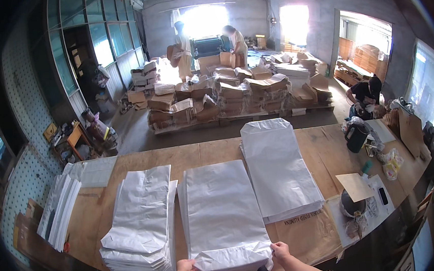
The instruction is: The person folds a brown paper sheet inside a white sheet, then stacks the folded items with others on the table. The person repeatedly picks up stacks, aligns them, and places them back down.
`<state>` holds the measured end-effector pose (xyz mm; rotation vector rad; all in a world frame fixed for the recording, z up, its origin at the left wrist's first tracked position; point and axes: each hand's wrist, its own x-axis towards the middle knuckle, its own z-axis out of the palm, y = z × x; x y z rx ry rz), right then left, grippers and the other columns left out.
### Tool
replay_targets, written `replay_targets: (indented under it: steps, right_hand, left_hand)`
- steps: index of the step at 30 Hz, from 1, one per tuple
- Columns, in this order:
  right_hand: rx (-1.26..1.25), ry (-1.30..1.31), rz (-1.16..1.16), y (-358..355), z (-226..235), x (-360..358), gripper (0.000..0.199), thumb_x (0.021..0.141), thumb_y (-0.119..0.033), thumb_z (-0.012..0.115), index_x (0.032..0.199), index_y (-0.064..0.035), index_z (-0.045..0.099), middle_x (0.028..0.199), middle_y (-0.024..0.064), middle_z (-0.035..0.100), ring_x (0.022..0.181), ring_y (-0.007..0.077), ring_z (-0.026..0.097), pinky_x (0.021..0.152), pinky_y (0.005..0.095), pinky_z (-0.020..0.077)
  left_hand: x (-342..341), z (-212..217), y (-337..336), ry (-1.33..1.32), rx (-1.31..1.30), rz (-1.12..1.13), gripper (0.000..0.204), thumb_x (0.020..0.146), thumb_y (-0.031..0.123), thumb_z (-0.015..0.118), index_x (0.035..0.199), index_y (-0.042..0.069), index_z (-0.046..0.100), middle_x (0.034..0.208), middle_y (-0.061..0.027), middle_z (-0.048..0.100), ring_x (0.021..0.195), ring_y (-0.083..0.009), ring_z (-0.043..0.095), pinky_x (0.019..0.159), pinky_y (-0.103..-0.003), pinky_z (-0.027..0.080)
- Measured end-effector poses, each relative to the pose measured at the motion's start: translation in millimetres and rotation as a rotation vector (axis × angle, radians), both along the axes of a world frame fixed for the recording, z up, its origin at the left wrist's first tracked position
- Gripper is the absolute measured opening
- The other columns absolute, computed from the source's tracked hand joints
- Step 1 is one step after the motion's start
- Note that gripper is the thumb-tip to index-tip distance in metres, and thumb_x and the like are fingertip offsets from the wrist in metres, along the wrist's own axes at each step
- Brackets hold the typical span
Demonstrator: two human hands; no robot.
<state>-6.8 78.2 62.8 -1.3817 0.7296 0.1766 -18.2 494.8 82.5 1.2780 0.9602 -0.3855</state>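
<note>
A white paper sack (222,201) lies on top of a pile in front of me, its near end folded into a flat band. My left hand (186,267) pinches the left corner of that folded end. My right hand (280,251) grips the right corner, with the fingers closed on the paper edge. To the left is a stack of white sacks (136,213), with folded ends stepped toward me. A further stack of white sacks (275,166) lies at the right, partly over a brown paper sack (306,233).
The wooden table (182,152) also bears a dark kettle (356,137), a phone (383,196) and a leaning pile of white sheets (62,206). Beyond it stand pallets of brown sacks (254,94). Two people work at the back; another person (367,95) crouches at the right.
</note>
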Motion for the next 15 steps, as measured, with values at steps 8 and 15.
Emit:
replay_targets:
  steps: [8, 15]
  right_hand:
    - [-0.821, -0.514, -0.039, 38.0, 126.1, 18.0, 0.009, 0.082, -0.009, 0.053, 0.084, -0.0042, 0.06, 0.075, 0.0175, 0.06, 0.065, 0.0328, 0.059, 0.056, 0.0369, 0.0465]
    - [-0.594, -0.378, 1.482, 91.5, 84.1, 6.1, 0.077, 0.073, -0.058, 0.055, 0.132, -0.0117, 0.038, 0.133, 0.0173, 0.04, 0.123, 0.0326, 0.036, 0.103, 0.0359, 0.0277]
  left_hand:
    - [46.6, -6.9, 34.5, -0.174, 0.078, -0.031, 0.014, 0.084, 0.006, 0.051, 0.087, -0.007, 0.055, 0.08, -0.0166, 0.061, 0.067, -0.03, 0.063, 0.056, -0.045, 0.054]
    - [103.4, 43.8, 13.7, -0.206, 0.005, -0.018, 0.01, 0.072, -0.003, 0.05, 0.078, -0.007, 0.058, 0.065, -0.0127, 0.055, 0.05, -0.0218, 0.055, 0.039, -0.03, 0.044]
